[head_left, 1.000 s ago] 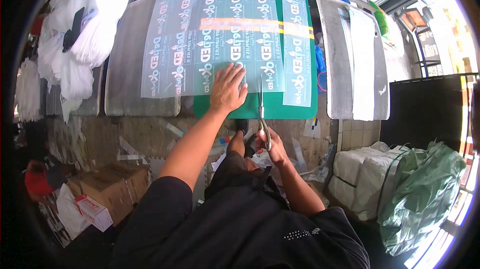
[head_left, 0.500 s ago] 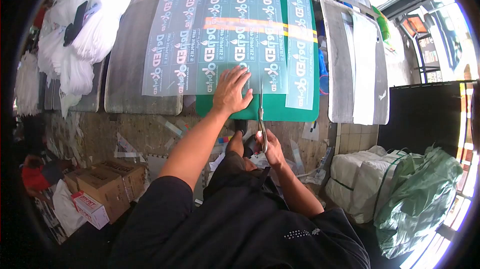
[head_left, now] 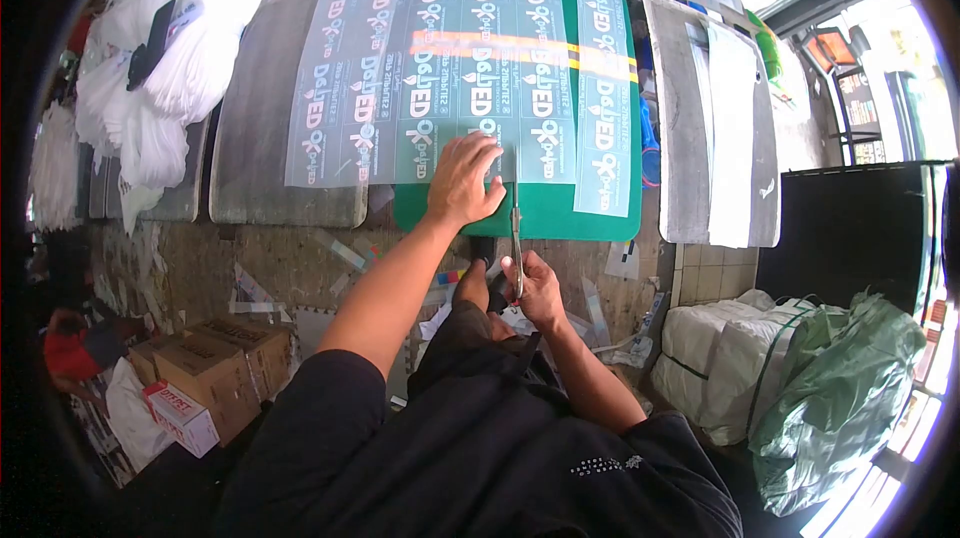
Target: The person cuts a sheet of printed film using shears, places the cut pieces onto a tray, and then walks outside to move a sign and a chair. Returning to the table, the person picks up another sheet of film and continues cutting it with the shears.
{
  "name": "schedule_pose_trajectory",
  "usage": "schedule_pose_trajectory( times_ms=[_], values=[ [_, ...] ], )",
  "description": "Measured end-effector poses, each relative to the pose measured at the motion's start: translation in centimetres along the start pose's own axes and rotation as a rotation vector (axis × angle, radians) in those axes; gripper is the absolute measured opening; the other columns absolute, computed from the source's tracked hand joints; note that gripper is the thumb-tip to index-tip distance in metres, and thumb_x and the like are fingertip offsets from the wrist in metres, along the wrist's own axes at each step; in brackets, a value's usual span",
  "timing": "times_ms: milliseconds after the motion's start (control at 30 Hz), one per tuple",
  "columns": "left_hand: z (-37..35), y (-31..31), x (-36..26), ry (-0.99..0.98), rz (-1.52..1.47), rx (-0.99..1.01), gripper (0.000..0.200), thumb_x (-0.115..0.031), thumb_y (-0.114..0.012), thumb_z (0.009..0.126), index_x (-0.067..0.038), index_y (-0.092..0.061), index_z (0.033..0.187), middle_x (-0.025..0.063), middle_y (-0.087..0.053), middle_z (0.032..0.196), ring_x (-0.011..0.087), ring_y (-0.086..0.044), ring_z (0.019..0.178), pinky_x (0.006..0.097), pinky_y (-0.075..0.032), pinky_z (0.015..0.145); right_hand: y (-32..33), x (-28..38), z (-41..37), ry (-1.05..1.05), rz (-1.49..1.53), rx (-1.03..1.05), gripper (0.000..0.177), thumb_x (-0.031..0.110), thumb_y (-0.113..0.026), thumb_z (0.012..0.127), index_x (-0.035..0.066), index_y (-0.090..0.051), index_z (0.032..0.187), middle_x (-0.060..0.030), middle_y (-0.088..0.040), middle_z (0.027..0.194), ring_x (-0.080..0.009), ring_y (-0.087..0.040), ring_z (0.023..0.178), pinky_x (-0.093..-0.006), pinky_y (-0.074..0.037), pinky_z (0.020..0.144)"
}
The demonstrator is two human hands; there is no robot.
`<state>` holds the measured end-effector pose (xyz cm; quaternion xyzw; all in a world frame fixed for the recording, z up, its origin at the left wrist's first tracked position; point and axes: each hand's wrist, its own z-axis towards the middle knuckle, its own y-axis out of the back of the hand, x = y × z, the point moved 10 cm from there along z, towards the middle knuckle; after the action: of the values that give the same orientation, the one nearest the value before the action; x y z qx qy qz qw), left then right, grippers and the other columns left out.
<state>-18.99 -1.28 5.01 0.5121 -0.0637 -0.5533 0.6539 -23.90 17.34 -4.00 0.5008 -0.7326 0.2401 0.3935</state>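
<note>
1. My left hand [head_left: 463, 183] lies open on the sheet [head_left: 425, 88], fingers spread and slightly bent, gripping nothing; it has stayed at almost the same spot over the past second.
2. My right hand [head_left: 538, 290] is closed around the handles of the scissors [head_left: 516, 223], which point away from me.
3. The scissors have shifted slightly leftward, their handles look nearer together than half a second ago, and less blade shows over the sheet. I judge the blades to be nearly closed, a stroke largely made; whether the film has parted there, I cannot tell.
4. The sheet, clear with white print, lies across the green board [head_left: 580, 226] and the left grey board [head_left: 250, 108]. The blades meet its near edge between two printed columns.
5. A printed strip [head_left: 602, 103] lies apart, to the right of the sheet, on the green board.
6. Farther right, a second grey board [head_left: 677, 138] bears white strips [head_left: 735, 138].
7. Outermost: white bags [head_left: 205, 48] at upper left, boxes [head_left: 205, 368] at lower left, white bales [head_left: 700, 348] at right.
</note>
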Motion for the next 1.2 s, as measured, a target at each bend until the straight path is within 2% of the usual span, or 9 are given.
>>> schedule_pose_trajectory(
  times_ms=[67, 200, 267, 467, 633, 733, 1000, 1100, 1200],
  values=[
    [0.3, 0.0, -0.6, -0.010, -0.027, 0.049, 0.034, -0.014, -0.067, 0.070, -0.004, -0.057, 0.101, 0.0128, -0.056, 0.109, 0.0325, -0.052, 0.110, 0.0463, -0.039, 0.098, 0.1, 0.4, -0.3, -0.009, 0.040, -0.007, 0.042, 0.043, -0.068, 0.089, 0.002, -0.058, 0.084, 0.0003, -0.054, 0.063, -0.0093, -0.053, 0.055, -0.0267, -0.044, 0.052],
    [0.3, 0.0, -1.2, -0.055, 0.004, 0.066, 0.032, -0.017, -0.071, 0.068, -0.006, -0.056, 0.095, 0.0118, -0.054, 0.102, 0.0315, -0.052, 0.103, 0.0453, -0.041, 0.094, -0.1, -0.1, 0.0, -0.065, 0.207, 0.011, 0.042, 0.044, -0.067, 0.089, 0.004, -0.058, 0.080, 0.0008, -0.053, 0.062, -0.0085, -0.053, 0.054, -0.0265, -0.043, 0.050],
    [0.2, -0.2, -1.6, -0.112, 0.021, 0.060, 0.026, -0.014, -0.071, 0.070, -0.008, -0.057, 0.092, 0.0093, -0.055, 0.094, 0.0299, -0.054, 0.099, 0.0442, -0.042, 0.092, 0.0, 0.3, 0.1, -0.047, 0.184, 0.016, 0.043, 0.046, -0.066, 0.089, 0.005, -0.057, 0.080, 0.0008, -0.052, 0.063, -0.0085, -0.052, 0.054, -0.0264, -0.043, 0.051],
    [-0.3, -0.7, -1.9, -0.218, -0.005, 0.034, 0.015, -0.007, -0.068, 0.074, -0.008, -0.056, 0.083, 0.0054, -0.057, 0.087, 0.0279, -0.057, 0.091, 0.0429, -0.044, 0.087, -0.1, 2.4, 1.6, -0.017, 0.208, 0.013, 0.047, 0.050, -0.065, 0.089, 0.006, -0.056, 0.078, 0.0001, -0.052, 0.065, -0.0088, -0.053, 0.055, -0.0260, -0.042, 0.051],
    [-0.4, -0.2, -2.3, -0.249, 0.002, -0.007, 0.015, -0.006, -0.068, 0.074, -0.007, -0.055, 0.081, 0.0057, -0.058, 0.090, 0.0282, -0.058, 0.093, 0.0428, -0.045, 0.086, -0.1, 3.2, 2.3, -0.050, 0.237, 0.000, 0.044, 0.048, -0.065, 0.090, 0.006, -0.057, 0.078, 0.0003, -0.053, 0.065, -0.0085, -0.053, 0.055, -0.0249, -0.042, 0.050],
    [-0.5, -0.2, -2.1, -0.245, -0.005, -0.014, 0.015, -0.005, -0.067, 0.073, -0.007, -0.054, 0.081, 0.0061, -0.059, 0.093, 0.0285, -0.058, 0.096, 0.0436, -0.046, 0.087, 0.2, 4.0, 2.1, 0.010, 0.125, -0.022, 0.041, 0.044, -0.066, 0.090, 0.006, -0.057, 0.078, 0.0004, -0.053, 0.064, -0.0085, -0.052, 0.053, -0.0242, -0.041, 0.049],
    [-0.4, 0.2, -2.6, -0.280, -0.020, -0.004, 0.014, -0.009, -0.066, 0.073, -0.007, -0.055, 0.081, 0.0058, -0.059, 0.092, 0.0253, -0.059, 0.096, 0.0409, -0.046, 0.090, 0.3, 4.9, 4.6, -0.031, 0.204, -0.030, 0.039, 0.040, -0.068, 0.090, 0.004, -0.058, 0.079, 0.0014, -0.050, 0.061, -0.0079, -0.050, 0.050, -0.0238, -0.041, 0.047],
    [-0.4, -0.1, -2.4, -0.265, -0.038, 0.026, 0.013, -0.008, -0.066, 0.073, -0.007, -0.055, 0.081, 0.0062, -0.059, 0.094, 0.0264, -0.059, 0.096, 0.0402, -0.046, 0.089, 0.3, 5.1, 4.9, 0.028, 0.099, -0.038, 0.038, 0.039, -0.068, 0.090, 0.003, -0.059, 0.080, 0.0016, -0.050, 0.062, -0.0081, -0.050, 0.050, -0.0236, -0.040, 0.046],
    [-0.5, -1.1, -1.7, -0.209, -0.043, 0.104, 0.014, -0.014, -0.067, 0.076, -0.007, -0.057, 0.084, 0.0066, -0.060, 0.094, 0.0266, -0.059, 0.098, 0.0401, -0.045, 0.089, 0.8, 5.2, 4.9, 0.043, 0.144, -0.033, 0.038, 0.040, -0.068, 0.090, 0.003, -0.061, 0.082, 0.0021, -0.050, 0.062, -0.0076, -0.050, 0.050, -0.0229, -0.040, 0.045]
  ],
)
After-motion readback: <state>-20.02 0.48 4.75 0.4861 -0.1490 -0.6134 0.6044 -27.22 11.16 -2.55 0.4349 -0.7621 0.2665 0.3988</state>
